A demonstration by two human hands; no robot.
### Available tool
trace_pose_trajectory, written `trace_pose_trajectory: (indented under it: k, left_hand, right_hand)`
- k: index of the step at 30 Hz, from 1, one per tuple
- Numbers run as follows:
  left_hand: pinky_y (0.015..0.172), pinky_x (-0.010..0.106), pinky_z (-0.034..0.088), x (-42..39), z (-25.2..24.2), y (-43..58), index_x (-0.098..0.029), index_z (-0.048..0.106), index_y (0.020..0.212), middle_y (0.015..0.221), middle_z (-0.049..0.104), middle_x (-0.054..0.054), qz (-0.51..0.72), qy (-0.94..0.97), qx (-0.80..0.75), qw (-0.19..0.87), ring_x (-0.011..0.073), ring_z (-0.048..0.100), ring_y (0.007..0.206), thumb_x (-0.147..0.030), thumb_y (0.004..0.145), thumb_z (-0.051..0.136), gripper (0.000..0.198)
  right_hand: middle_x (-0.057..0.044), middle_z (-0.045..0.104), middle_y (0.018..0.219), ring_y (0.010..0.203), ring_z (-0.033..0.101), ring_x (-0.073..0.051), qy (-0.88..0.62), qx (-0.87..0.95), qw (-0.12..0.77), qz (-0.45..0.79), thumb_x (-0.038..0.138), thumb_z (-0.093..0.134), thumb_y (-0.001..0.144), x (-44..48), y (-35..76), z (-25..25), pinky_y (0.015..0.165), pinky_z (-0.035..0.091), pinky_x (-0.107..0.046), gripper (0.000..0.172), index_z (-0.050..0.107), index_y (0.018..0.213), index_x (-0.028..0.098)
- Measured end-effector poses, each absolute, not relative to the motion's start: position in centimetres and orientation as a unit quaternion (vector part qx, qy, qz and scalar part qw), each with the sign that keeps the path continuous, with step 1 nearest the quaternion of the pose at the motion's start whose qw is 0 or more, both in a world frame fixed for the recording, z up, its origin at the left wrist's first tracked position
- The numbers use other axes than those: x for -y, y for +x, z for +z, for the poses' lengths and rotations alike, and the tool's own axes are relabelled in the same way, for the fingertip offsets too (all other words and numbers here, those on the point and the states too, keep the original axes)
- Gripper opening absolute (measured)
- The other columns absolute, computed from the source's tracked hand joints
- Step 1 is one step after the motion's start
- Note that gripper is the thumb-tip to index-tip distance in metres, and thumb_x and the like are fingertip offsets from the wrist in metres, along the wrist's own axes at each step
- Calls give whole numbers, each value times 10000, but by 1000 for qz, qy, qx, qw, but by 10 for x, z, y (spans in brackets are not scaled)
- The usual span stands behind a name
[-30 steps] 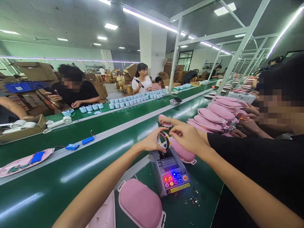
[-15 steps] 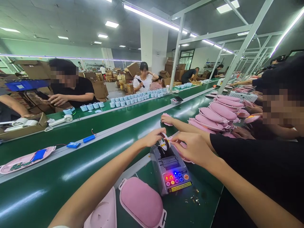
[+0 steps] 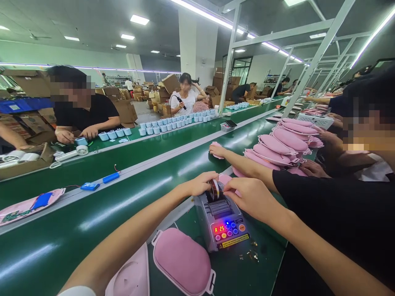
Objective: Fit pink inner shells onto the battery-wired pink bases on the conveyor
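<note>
A grey tape dispenser (image 3: 224, 222) with a lit red display and coloured buttons stands on the green table in front of me. A small roll of tape (image 3: 214, 189) sits upright in its top slot. My left hand (image 3: 200, 184) pinches the roll from the left and my right hand (image 3: 247, 197) pinches it from the right, both with fingers closed on it. A pink padded eye mask (image 3: 182, 261) lies just in front of the dispenser, beside a pink shell (image 3: 129, 277).
A green conveyor belt (image 3: 92, 209) runs along my left, carrying blue batteries (image 3: 106, 179) and an opened pink mask (image 3: 27, 203). A stack of pink masks (image 3: 284, 148) lies at the right, with a neighbour's hand (image 3: 217, 151) on the belt. Other people work across the belt.
Both hands have lowered the tape roll from above the dispenser into its top slot. The view has shifted slightly left.
</note>
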State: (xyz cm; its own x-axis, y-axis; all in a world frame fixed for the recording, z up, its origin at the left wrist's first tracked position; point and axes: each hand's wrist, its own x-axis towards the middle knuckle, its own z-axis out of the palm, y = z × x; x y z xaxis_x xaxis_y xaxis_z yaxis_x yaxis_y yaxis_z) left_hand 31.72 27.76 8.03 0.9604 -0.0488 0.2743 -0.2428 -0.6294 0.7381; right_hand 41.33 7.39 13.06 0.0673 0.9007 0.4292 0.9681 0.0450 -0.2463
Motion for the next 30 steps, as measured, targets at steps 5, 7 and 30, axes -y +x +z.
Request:
trace_pose_trajectory:
  k: [5, 7, 30]
  left_hand:
    - [977, 493, 397, -275, 93, 302, -199, 571, 881, 991, 570, 75, 104, 916, 91, 377, 309, 502, 1011, -220, 646, 512, 244]
    - [1044, 516, 356, -270, 103, 295, -205, 605, 1053, 1202, 553, 105, 114, 922, 96, 356, 340, 473, 1153, -204, 664, 532, 396]
    - [708, 277, 527, -223, 105, 277, -204, 664, 937, 845, 733, 24, 286, 919, -25, 270, 158, 675, 744, -224, 927, 517, 148]
  right_hand:
    - [38, 718, 848, 753, 669, -141, -691, 667, 275, -39, 158, 658, 861, -64, 421, 119, 697, 471, -257, 82, 714, 840, 216]
    - [42, 717, 845, 756, 669, -137, -692, 659, 293, -34, 170, 661, 863, -64, 420, 118, 705, 472, -255, 78, 714, 837, 221]
    - [-35, 682, 732, 671, 652, -183, -829, 494, 219, 146, 263, 735, 703, -83, 428, 104, 520, 437, -232, 154, 619, 724, 164]
